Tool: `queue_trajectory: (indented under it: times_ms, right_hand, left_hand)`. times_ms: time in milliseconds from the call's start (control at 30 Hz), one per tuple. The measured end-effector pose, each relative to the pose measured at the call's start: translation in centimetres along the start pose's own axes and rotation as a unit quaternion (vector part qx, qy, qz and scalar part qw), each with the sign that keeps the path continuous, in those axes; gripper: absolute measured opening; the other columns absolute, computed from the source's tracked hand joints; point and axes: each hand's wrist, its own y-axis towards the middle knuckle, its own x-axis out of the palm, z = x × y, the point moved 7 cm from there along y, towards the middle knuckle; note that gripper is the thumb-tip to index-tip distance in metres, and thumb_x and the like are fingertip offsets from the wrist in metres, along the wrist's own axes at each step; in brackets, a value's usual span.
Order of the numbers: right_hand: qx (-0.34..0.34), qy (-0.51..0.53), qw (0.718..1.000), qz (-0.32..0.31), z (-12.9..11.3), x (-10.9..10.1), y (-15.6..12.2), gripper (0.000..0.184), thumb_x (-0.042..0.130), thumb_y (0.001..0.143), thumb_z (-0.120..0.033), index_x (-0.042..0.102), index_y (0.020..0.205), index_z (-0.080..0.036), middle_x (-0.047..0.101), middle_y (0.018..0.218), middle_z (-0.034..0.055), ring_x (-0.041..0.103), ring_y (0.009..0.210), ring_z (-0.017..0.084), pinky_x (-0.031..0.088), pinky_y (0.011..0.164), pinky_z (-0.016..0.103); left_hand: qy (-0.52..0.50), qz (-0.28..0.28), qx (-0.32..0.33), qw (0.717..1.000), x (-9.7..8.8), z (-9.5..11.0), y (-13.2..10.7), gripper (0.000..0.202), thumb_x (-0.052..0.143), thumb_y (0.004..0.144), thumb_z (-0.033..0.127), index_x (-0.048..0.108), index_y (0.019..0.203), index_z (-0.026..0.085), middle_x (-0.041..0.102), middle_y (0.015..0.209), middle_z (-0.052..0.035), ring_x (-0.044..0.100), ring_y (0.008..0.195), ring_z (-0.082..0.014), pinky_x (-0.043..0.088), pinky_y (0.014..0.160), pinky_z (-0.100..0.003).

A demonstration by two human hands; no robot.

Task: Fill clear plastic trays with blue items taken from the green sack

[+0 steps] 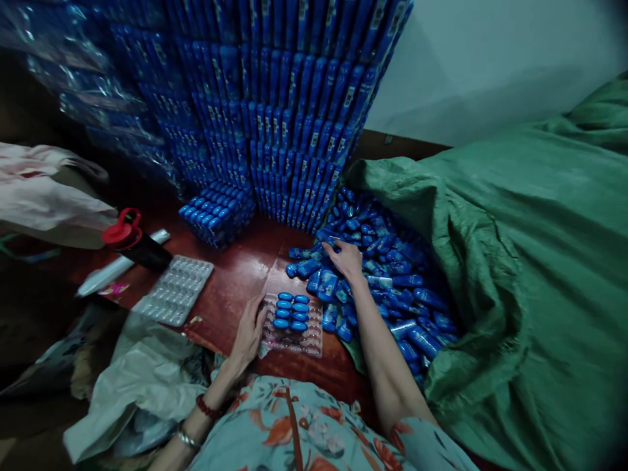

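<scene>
A clear plastic tray (pixel 314 341) with rows of moulded cups lies on the table in front of me. Several small blue bottles (pixel 291 313) stand upright in it in two columns. My left hand (pixel 251 329) holds the tray's left edge, its fingers curled along the side. To the upper right, my right hand (pixel 346 259) reaches over a loose heap of blue bottles (pixel 392 294). Its thumb and fingers close on a blue bottle (pixel 328 235) at the heap's near-left side; the fingers partly cover it.
Tall stacks of blue bottles (pixel 294 118) rise at the back, with a smaller block (pixel 218 212) before them. A green sack (pixel 554 248) borders the heap. At left are an empty tray (pixel 179 291), a red-lidded black bottle (pixel 142 248) and a plastic roll (pixel 108 273).
</scene>
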Motion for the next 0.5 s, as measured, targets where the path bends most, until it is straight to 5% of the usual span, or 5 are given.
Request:
queue_trajectory:
  times_ms: [133, 300, 433, 500]
  right_hand:
    - [-0.049, -0.088, 0.994, 0.034, -3.0, 1.4, 1.0, 0.042, 0.041, 0.088, -0.048, 0.063, 0.107, -0.019, 0.068, 0.097, 0.0096, 0.061, 0.084, 0.023, 0.040, 0.068, 0.028]
    - [-0.115, -0.092, 0.988, 0.044, -5.2, 2.0, 1.2, 0.038, 0.042, 0.089, -0.040, 0.058, 0.117, -0.019, 0.064, 0.106, 0.0088, 0.055, 0.096, 0.023, 0.040, 0.073, 0.028]
    - [-0.157, -0.111, 0.979, 0.060, -6.6, 0.6, 0.6, 0.040, 0.042, 0.089, -0.035, 0.054, 0.124, -0.018, 0.059, 0.112, 0.0114, 0.046, 0.107, 0.027, 0.038, 0.083, 0.036]
    - [-0.181, -0.125, 0.975, 0.019, -7.7, 0.6, 0.7, 0.037, 0.036, 0.092, -0.030, 0.057, 0.121, -0.018, 0.058, 0.115, 0.0122, 0.044, 0.109, 0.027, 0.036, 0.086, 0.038]
  left_hand:
    - [0.032, 0.028, 0.014, 0.999, -1.1, -0.3, 4.3, 0.035, 0.037, 0.090, 0.038, 0.059, 0.105, 0.015, 0.062, 0.106, -0.0093, 0.057, 0.100, -0.0194, 0.044, 0.091, -0.035]
    - [0.072, -0.078, 0.068, 0.992, 1.4, -0.2, 11.1, 0.034, 0.052, 0.082, 0.038, 0.060, 0.106, 0.015, 0.062, 0.101, -0.0075, 0.058, 0.091, -0.0183, 0.047, 0.082, -0.030]
    - [0.103, -0.109, 0.082, 0.985, 3.0, -0.1, 14.9, 0.046, 0.067, 0.068, 0.039, 0.061, 0.106, 0.015, 0.060, 0.099, -0.0074, 0.055, 0.091, -0.0205, 0.046, 0.083, -0.032]
    - [0.116, -0.120, 0.074, 0.983, 3.3, -0.5, 16.1, 0.039, 0.065, 0.071, 0.038, 0.063, 0.102, 0.014, 0.062, 0.094, -0.0076, 0.056, 0.087, -0.0201, 0.046, 0.080, -0.031]
